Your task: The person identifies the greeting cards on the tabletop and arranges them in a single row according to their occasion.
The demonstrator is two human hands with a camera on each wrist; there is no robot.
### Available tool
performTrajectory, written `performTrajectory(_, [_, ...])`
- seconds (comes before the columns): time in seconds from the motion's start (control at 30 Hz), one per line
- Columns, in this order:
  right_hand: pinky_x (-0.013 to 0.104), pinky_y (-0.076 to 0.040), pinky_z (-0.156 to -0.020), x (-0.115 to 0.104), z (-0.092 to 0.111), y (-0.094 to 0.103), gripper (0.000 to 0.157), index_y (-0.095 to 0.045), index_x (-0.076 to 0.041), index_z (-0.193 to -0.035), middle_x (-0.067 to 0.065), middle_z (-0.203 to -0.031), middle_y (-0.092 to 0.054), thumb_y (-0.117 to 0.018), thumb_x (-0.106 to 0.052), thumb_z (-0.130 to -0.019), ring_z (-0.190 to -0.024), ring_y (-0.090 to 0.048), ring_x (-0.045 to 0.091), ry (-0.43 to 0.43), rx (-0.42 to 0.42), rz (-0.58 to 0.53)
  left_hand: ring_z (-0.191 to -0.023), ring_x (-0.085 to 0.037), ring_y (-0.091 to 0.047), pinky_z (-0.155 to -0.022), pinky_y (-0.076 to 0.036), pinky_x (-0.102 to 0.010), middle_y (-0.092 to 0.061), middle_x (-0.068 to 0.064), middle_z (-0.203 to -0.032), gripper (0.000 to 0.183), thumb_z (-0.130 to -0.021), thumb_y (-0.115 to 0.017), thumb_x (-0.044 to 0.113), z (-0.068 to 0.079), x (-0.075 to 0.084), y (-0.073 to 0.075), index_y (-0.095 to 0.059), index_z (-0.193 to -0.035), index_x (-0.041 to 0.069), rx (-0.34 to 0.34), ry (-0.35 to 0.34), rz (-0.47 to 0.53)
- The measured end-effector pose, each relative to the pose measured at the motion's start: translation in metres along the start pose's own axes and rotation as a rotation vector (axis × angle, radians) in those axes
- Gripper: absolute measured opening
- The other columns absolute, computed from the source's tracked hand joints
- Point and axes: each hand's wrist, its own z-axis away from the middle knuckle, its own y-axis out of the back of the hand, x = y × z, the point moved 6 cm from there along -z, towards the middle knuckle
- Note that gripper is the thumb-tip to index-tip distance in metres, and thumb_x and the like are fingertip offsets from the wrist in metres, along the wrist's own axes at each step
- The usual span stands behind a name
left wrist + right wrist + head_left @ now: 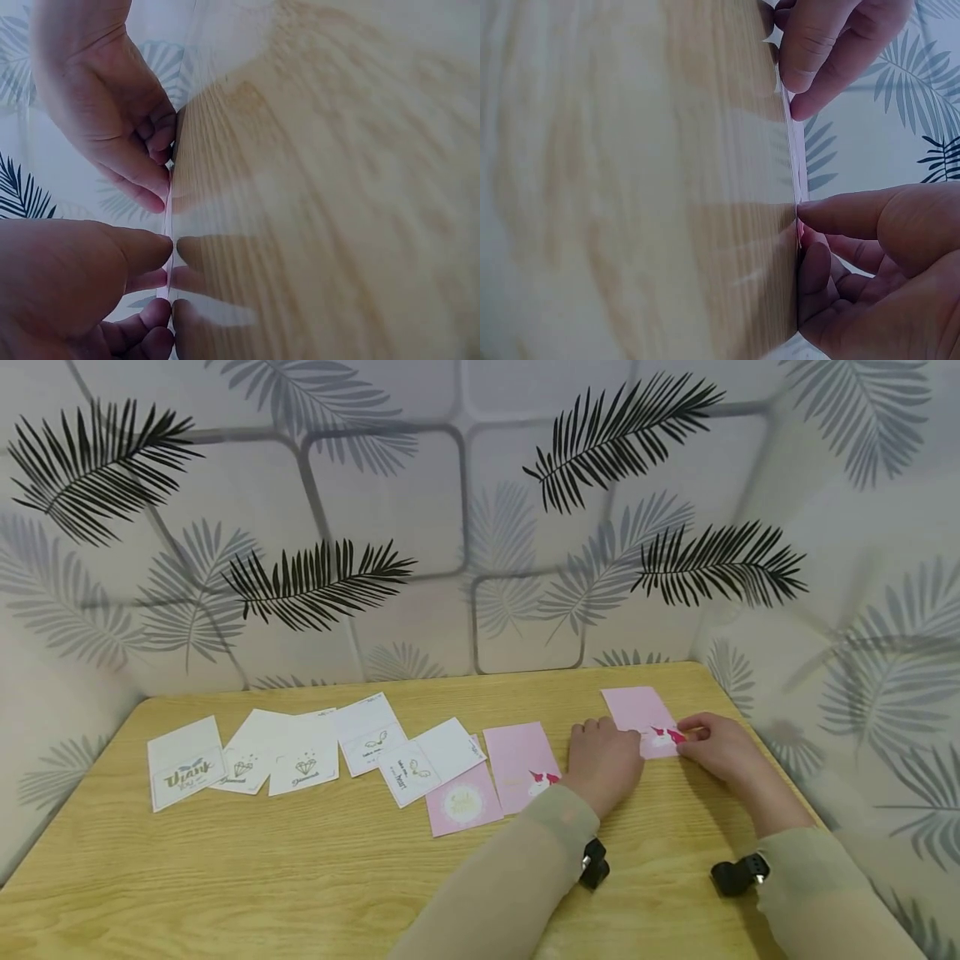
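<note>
A pink card [633, 706] with a white and red unicorn lies flat near the table's back right. At its left edge my left hand [603, 760] pinches the card, fingers bent. My right hand [727, 752] pinches the right edge between thumb and forefinger. Seen edge-on in the right wrist view, the card [796, 150] is a thin strip along the tabletop, with fingertips at both ends. Just left of my left hand lies a second pink unicorn card [517, 756], its lower right corner close to the wrist.
Leftward along the wooden table [262, 877] lie a pink card with a round white emblem [463, 806], two wing cards [427, 768], two diamond cards [303, 756] and a thank-you card [183, 760]; some overlap. A leaf-patterned wall covering [420, 527] rises behind the table.
</note>
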Motion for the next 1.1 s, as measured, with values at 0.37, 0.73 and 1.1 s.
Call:
performTrajectory(0.37, [0.036, -0.047, -0.083, 0.005, 0.0, 0.002, 0.044, -0.056, 0.018, -0.139, 0.026, -0.112, -0.062, -0.067, -0.003, -0.102, -0.103, -0.056, 0.039, -0.062, 0.022, -0.03, -0.126, -0.023, -0.058, -0.11, -0.044, -0.044, -0.064, -0.001, -0.14, 0.04, -0.115, -0.056, 0.046, 0.002, 0.003, -0.002, -0.064, -0.154, 0.043, -0.052, 0.008, 0.02])
performTrajectory(0.73, [0.028, -0.049, -0.076, 0.006, 0.0, 0.001, 0.047, -0.055, 0.016, -0.143, 0.024, -0.114, -0.062, -0.068, -0.006, -0.103, -0.098, -0.059, 0.032, -0.074, 0.004, -0.094, -0.12, -0.02, -0.06, -0.103, -0.046, -0.041, -0.068, 0.001, -0.13, 0.036, -0.113, -0.062, 0.045, 0.004, -0.002, -0.004, -0.069, -0.147, 0.035, 0.008, -0.004, 0.034])
performTrajectory(1.1, [0.025, -0.049, -0.07, -0.015, 0.019, -0.001, 0.056, -0.053, 0.016, -0.15, 0.021, -0.114, -0.066, -0.069, -0.016, -0.107, -0.093, -0.058, 0.023, 0.044, 0.025, -0.044, -0.12, -0.02, -0.066, -0.107, -0.049, -0.042, -0.07, 0.006, -0.131, 0.042, -0.11, -0.068, 0.05, 0.036, -0.029, 0.019, -0.07, -0.146, 0.029, 0.092, -0.016, 0.104])
